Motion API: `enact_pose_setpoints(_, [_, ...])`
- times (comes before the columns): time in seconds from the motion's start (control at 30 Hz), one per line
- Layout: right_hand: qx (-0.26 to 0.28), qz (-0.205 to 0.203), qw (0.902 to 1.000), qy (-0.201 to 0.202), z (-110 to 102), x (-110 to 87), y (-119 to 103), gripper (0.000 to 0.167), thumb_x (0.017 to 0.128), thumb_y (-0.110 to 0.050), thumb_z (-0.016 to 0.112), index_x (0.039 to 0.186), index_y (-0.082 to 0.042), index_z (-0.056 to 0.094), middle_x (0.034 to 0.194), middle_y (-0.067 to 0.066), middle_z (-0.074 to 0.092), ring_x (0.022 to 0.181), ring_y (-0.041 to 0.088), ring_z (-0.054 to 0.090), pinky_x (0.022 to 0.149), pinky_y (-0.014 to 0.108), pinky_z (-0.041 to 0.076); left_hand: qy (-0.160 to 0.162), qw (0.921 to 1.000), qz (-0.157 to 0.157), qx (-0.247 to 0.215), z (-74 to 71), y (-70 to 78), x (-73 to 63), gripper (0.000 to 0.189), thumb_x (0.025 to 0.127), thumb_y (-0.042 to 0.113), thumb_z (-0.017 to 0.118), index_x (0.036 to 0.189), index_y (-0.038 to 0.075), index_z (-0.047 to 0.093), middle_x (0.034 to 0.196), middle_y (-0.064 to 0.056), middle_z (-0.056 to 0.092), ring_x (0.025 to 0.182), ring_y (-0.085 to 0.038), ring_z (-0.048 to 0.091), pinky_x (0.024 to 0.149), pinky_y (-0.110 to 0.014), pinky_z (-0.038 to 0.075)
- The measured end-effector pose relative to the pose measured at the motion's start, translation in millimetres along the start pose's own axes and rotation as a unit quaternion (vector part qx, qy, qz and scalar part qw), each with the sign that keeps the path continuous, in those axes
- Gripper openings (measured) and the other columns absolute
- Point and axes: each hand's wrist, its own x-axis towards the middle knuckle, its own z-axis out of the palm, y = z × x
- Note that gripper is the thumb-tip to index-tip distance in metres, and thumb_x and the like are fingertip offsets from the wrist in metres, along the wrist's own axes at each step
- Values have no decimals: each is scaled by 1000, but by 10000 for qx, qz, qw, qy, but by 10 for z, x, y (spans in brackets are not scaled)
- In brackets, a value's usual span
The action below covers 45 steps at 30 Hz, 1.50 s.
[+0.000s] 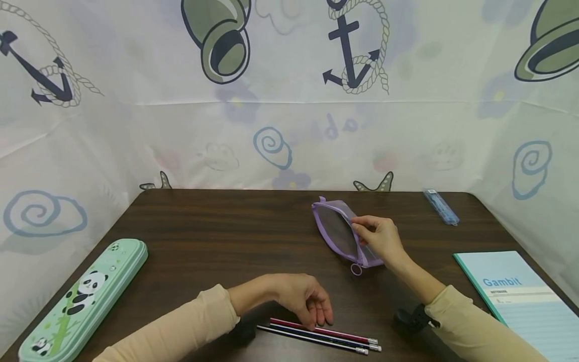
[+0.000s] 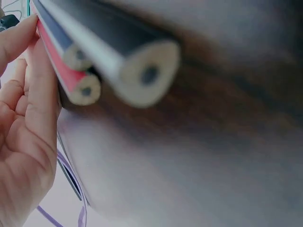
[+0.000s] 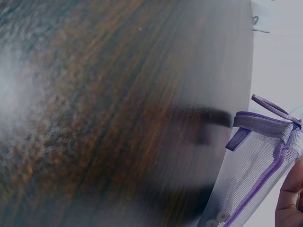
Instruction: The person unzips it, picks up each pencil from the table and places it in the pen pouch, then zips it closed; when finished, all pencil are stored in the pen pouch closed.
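Your left hand (image 1: pixel 300 299) rests its curled fingertips on three thin pencils (image 1: pixel 323 337) lying at the near edge of the dark wooden table (image 1: pixel 217 236). To the right, your right hand (image 1: pixel 380 239) pinches the top edge of the see-through purple mesh pouch (image 1: pixel 336 231), mid-table.

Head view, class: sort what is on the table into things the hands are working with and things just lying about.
In hand:
- pencils, under the left hand
- purple mesh pouch, gripped by the right hand

Lying about:
- panda pencil case
- Gambit notebook
- blue ruler
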Motion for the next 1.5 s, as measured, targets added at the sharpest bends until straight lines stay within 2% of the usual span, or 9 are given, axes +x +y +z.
enact_pose_setpoints(0.17, [28,26,10000,-3,-8,1,-9,20,89,-6,63,104,6,68,85,21,68,58,15,61,55,27,56,234,9967,112,765,27,26,14,23,74,-11,70,94,1,69,72,8,61,61,2,57,58,-10,48])
enact_pose_setpoints(0.37, [43,43,10000,-6,-9,4,-5,20,90,-6,63,104,7,68,84,21,68,58,14,62,56,29,57,431,9806,244,1895,31,64,31,20,76,-1,73,92,11,71,72,13,59,61,7,54,59,-12,50])
enact_pose_setpoints(0.8, [67,87,9999,13,-21,4,-16,19,89,-4,62,104,7,67,86,23,68,58,13,61,57,32,57,715,9533,368,2910,86,104,67,15,72,4,75,80,16,71,64,18,56,58,12,49,56,-6,47])
enact_pose_setpoints(0.9, [84,74,9999,5,-20,3,-11,19,89,-4,62,104,7,67,87,24,68,57,11,60,57,33,57,634,9519,408,2971,66,107,69,13,72,4,74,78,16,71,63,18,55,56,13,48,55,-6,47])
enact_pose_setpoints(1.07, [65,65,10000,-16,-18,-2,-7,19,89,-4,62,105,7,67,87,23,68,58,11,60,56,28,57,533,9717,273,2284,-92,115,4,12,76,0,71,80,11,68,65,15,57,60,9,51,57,-9,48])
enact_pose_setpoints(1.17, [15,49,10000,-11,-23,-1,-6,20,90,-5,62,104,7,67,86,21,68,58,13,61,55,26,56,473,9917,-3,1196,-250,116,-77,12,78,-6,65,84,4,66,68,10,61,63,2,56,58,-13,50])
enact_pose_setpoints(1.23, [-6,43,10000,9,-25,-1,-5,19,89,-5,62,104,7,67,85,21,68,58,15,61,55,27,56,452,9975,-246,482,-363,113,-140,12,80,-7,62,88,1,65,71,5,64,65,-3,58,58,-17,52])
enact_pose_setpoints(1.37, [-24,38,10000,15,-25,-2,-4,20,90,-5,62,105,7,67,86,22,68,58,13,61,56,29,57,688,9940,-688,-496,-560,78,-243,12,86,-1,62,98,0,64,80,0,67,73,-9,62,64,-24,56])
enact_pose_setpoints(1.5, [24,53,10000,15,-26,-2,-9,20,89,-4,62,105,8,67,88,23,68,58,11,61,57,31,57,1369,9797,-816,-1218,-675,3,-250,21,89,4,62,108,-4,62,90,-4,68,79,-12,63,69,-26,56])
